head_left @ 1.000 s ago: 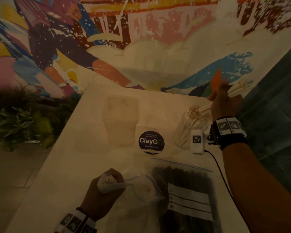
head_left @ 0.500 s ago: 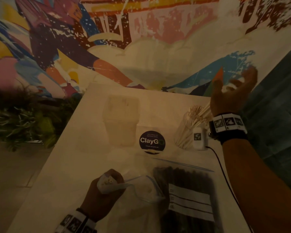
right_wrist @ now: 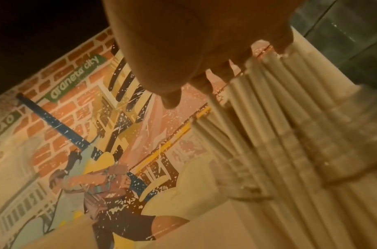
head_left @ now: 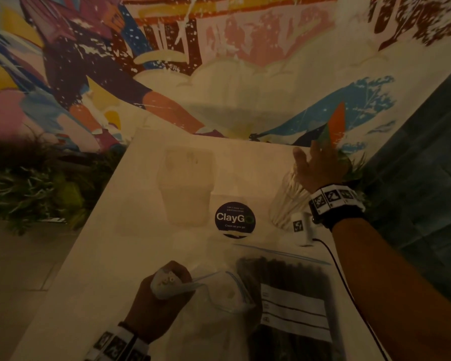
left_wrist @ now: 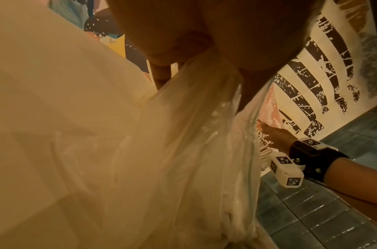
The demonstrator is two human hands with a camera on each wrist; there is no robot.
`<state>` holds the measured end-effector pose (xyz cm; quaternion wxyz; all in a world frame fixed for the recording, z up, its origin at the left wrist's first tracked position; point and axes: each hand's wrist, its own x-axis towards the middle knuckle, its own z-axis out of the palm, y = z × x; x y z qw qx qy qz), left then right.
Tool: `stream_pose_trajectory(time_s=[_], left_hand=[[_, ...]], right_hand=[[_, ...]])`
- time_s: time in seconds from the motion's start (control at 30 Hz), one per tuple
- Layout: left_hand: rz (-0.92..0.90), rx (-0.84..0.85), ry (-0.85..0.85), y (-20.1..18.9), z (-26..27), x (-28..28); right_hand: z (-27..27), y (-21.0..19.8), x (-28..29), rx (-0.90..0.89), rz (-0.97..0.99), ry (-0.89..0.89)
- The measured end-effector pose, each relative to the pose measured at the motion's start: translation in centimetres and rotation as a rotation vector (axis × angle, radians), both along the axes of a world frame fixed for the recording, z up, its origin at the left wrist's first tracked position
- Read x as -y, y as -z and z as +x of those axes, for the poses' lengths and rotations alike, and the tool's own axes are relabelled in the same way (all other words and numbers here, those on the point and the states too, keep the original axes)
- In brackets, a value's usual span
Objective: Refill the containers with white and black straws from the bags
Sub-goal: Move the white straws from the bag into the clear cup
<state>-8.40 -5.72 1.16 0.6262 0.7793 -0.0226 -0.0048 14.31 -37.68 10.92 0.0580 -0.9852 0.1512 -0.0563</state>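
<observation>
My left hand (head_left: 160, 302) rests at the near edge of the white table (head_left: 110, 256) and grips the bunched neck of a clear bag (head_left: 219, 290), where a few white straw ends (head_left: 166, 281) show. The left wrist view shows the same bag (left_wrist: 193, 134) squeezed in my fist. My right hand (head_left: 317, 165) is open, its fingers spread over the white straws (head_left: 288, 199) that stand in a clear container at the right. In the right wrist view my fingertips (right_wrist: 223, 74) touch the straw tops (right_wrist: 279, 118). A bag of black straws (head_left: 284, 277) lies in front.
An empty clear container (head_left: 185, 188) stands at the table's middle, beside a round dark ClayGo sticker (head_left: 235, 220). A painted mural wall (head_left: 219, 61) rises behind the table. Green plants (head_left: 24, 183) are at the left and a dark tiled floor (head_left: 427, 178) at the right.
My right hand held a bundle of white straws over the right container, let them go, opened, and now has come down onto the straw tops. The left hand has not moved.
</observation>
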Motion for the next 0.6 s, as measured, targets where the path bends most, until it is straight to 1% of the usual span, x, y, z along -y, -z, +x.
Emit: stream_pose_trajectory(time_s=[0.03,0.13,0.17,0.2,0.23,0.27,0.3,0.33,0.37,0.4,0.43,0.47,0.5,0.53,0.57,0.6], left_hand=[[-0.004,-0.008,-0.002,-0.1,0.0,0.0],[0.026,-0.036,0.008,0.0,0.1,-0.2],[0.05,-0.056,0.029,0.0,0.1,-0.4],[0.088,-0.066,0.05,0.1,0.1,-0.5],[0.151,-0.07,0.061,0.0,0.0,-0.7],[0.198,-0.08,0.066,0.1,0.0,-0.9],[0.187,-0.119,0.08,-0.1,-0.1,-1.1],[0.145,-0.126,0.1,-0.1,-0.2,-1.3],[0.116,-0.133,0.127,-0.1,-0.4,-1.5],[0.099,-0.124,0.149,-0.2,-0.6,-1.7],[0.155,-0.091,0.168,-0.6,-0.6,-1.9],[0.248,-0.074,0.195,-1.0,-0.5,-2.0],[0.352,-0.066,0.227,-1.9,-0.3,-2.0],[0.438,-0.071,0.255,-2.6,-0.1,-1.9],[0.496,-0.053,0.276,-2.8,0.1,-1.9],[0.517,-0.026,0.274,-3.0,0.2,-2.1]], right_hand=[[-0.2,-0.1,-0.3,-0.023,0.005,-0.007],[-0.6,0.4,-0.9,-0.202,0.016,-0.05],[-0.9,0.5,-1.0,-0.19,0.026,-0.035],[-1.3,0.5,-1.2,-0.1,0.034,-0.023],[-2.0,0.3,-1.7,0.078,0.031,-0.043],[-3.0,0.0,-2.4,0.29,0.05,-0.11],[-4.1,-0.1,-3.4,0.501,0.121,-0.226],[-5.9,-0.3,-4.9,0.625,0.241,-0.353],[-8.0,-0.3,-6.5,0.585,0.427,-0.482],[-10.4,0.0,-8.2,0.416,0.608,-0.579],[-12.8,0.3,-9.7,0.142,0.747,-0.641],[-14.9,1.1,-11.0,-0.14,0.804,-0.68],[-16.6,2.3,-12.1,-0.331,0.768,-0.721],[-17.9,3.6,-12.8,-0.424,0.712,-0.75],[-18.8,4.8,-13.3,-0.469,0.674,-0.759],[-19.4,5.5,-13.7,-0.498,0.653,-0.759]])
